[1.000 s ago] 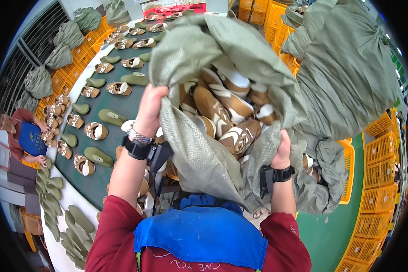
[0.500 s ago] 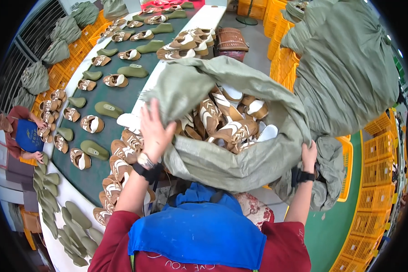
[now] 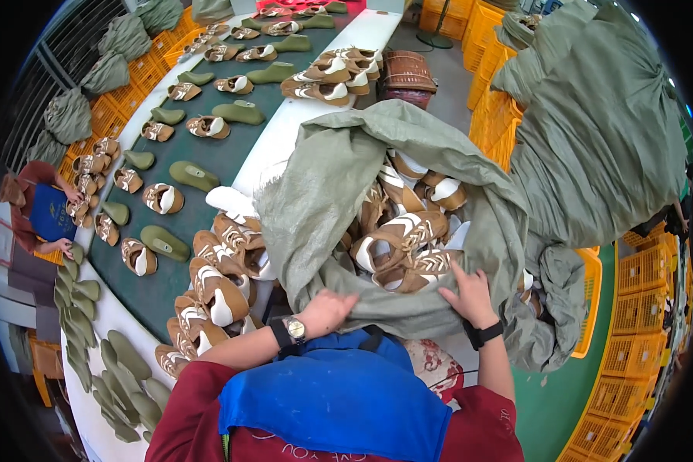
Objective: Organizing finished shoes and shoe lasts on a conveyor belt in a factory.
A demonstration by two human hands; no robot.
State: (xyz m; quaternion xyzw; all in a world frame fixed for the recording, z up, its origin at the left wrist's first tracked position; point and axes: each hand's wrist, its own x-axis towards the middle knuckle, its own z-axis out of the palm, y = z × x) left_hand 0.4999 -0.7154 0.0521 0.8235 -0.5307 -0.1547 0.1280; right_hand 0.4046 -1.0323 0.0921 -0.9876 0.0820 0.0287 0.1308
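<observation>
The woven sack (image 3: 408, 192), soft, limp and judged heavy with shoes (image 3: 400, 239), lies at 12 o'clock. Left hand (image 3: 327, 308) and right hand (image 3: 470, 296) each clutch its near rim; grip there.

Coarse woven sack (image 3: 323, 192) (matt cloth)

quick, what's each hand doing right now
Left hand: closed on the near edge of the sack.
Right hand: gripping the sack's rim beside the shoes.

Green belt (image 3: 223, 158) strewn with brown shoes (image 3: 219, 289)
</observation>
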